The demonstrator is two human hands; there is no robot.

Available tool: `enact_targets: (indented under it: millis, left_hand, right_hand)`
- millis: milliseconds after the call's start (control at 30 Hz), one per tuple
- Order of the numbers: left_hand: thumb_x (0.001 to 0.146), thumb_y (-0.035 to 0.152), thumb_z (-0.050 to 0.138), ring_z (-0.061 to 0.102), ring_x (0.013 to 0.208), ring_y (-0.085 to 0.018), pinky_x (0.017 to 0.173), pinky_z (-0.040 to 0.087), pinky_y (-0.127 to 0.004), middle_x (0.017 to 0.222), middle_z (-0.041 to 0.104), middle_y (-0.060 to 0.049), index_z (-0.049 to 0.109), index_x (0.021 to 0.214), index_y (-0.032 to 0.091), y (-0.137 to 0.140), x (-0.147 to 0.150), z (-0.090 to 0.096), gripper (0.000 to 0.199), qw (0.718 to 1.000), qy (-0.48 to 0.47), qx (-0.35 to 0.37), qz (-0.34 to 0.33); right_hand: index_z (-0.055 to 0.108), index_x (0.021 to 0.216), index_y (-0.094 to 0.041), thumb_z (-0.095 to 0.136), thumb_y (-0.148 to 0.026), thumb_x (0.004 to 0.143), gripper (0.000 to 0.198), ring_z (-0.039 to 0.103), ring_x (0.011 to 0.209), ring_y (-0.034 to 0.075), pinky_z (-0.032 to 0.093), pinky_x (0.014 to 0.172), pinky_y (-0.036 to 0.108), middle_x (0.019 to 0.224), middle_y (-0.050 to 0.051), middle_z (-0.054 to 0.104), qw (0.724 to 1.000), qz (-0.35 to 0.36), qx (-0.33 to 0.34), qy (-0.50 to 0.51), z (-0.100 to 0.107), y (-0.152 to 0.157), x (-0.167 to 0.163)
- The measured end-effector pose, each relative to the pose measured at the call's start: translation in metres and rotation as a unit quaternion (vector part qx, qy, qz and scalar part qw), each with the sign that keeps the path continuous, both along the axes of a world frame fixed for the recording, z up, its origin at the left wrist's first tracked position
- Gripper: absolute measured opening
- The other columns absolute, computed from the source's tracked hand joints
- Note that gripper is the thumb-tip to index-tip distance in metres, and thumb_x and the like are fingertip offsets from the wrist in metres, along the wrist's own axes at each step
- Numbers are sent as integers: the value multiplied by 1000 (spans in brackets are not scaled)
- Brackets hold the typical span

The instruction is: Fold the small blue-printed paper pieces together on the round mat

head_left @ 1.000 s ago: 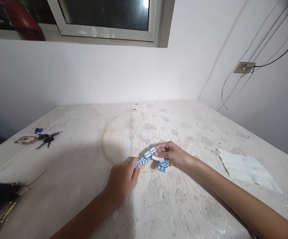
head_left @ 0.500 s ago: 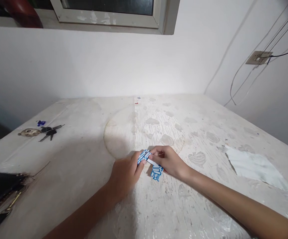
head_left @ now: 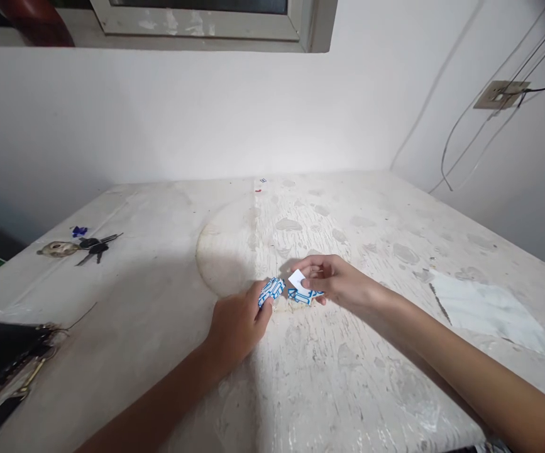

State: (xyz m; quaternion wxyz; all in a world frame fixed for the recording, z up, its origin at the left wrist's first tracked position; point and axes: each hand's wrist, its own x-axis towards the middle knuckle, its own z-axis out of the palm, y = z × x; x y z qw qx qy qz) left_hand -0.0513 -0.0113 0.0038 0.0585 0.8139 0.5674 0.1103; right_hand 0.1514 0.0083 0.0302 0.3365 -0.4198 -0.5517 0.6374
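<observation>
- Head view, as I watch: both hands are closed on something over the counter [head_left: 319,384].
- The left hand [head_left: 237,324] pinches a blue-and-white bundle [head_left: 271,290] between thumb and fingers.
- The right hand [head_left: 341,277], just beside, grips a white slip [head_left: 297,279] and a blue-lined piece [head_left: 304,296] below it.
- Keys [head_left: 95,247] lie well to the left, a pale sheet [head_left: 491,314] to the right.

"Where is the camera?"
"On the person's head. It looks forward and down at the table [head_left: 347,390]."
"Is it close?"
"Yes. The left hand [head_left: 239,318] and right hand [head_left: 335,278] show below the middle. The wall [head_left: 206,113] stands behind, and the top cuts off the window frame [head_left: 197,24]."
</observation>
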Motion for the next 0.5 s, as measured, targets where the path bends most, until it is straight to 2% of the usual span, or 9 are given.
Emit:
enact_targets:
  millis: [133, 200, 300, 367, 400, 500]
  left_hand:
    - [85, 30, 35, 53, 52, -13, 50, 27, -23, 57, 57, 3, 52, 114, 23, 0, 2, 2, 34, 1000, 5, -2, -6]
    - [84, 29, 37, 54, 53, -13, 50, 28, -23, 59, 58, 3, 49, 117, 23, -1, 2, 4, 37, 1000, 6, -8, -8]
    - [83, 30, 38, 55, 56, -13, 50, 30, -23, 62, 60, 1, 47, 120, 22, -3, 2, 5, 40, 1000, 5, -14, -18]
    - [82, 31, 39, 56, 58, -14, 51, 31, -23, 65, 61, 1, 46, 120, 21, -3, 1, 5, 40, 1000, 2, -11, -25]
    - [82, 31, 39, 56, 59, -14, 51, 32, -23, 67, 61, 0, 46, 120, 21, -4, 0, 5, 40, 1000, 0, -8, -27]
    - [81, 27, 39, 56, 60, -14, 53, 34, -24, 73, 63, -1, 46, 118, 19, -4, -1, 1, 38, 999, -9, 10, -35]
  right_hand:
    - [58, 84, -15, 61, -22, 71, 15, 40, 44, 5, 27, 38, 21, 61, -2, 51, 999, -23, 33, -12, -6, -3, -5]
    - [57, 82, -14, 59, -25, 74, 14, 43, 47, 6, 28, 40, 21, 64, -1, 52, 998, -21, 49, -36, -10, -5, -9]
    - [55, 78, -15, 52, -27, 80, 12, 48, 56, 9, 35, 47, 23, 66, 1, 55, 984, -28, 140, -107, -13, -11, -14]
    - [54, 78, -16, 45, -25, 84, 14, 49, 60, 10, 38, 53, 24, 69, 2, 55, 945, -51, 268, -183, -14, -16, -16]
    - [54, 80, -16, 43, -24, 85, 14, 48, 61, 11, 38, 54, 24, 72, 3, 54, 911, -63, 341, -223, -15, -18, -17]
    - [52, 86, -17, 38, -19, 88, 14, 47, 62, 11, 36, 49, 24, 79, 5, 52, 775, -57, 537, -329, -20, -23, -22]
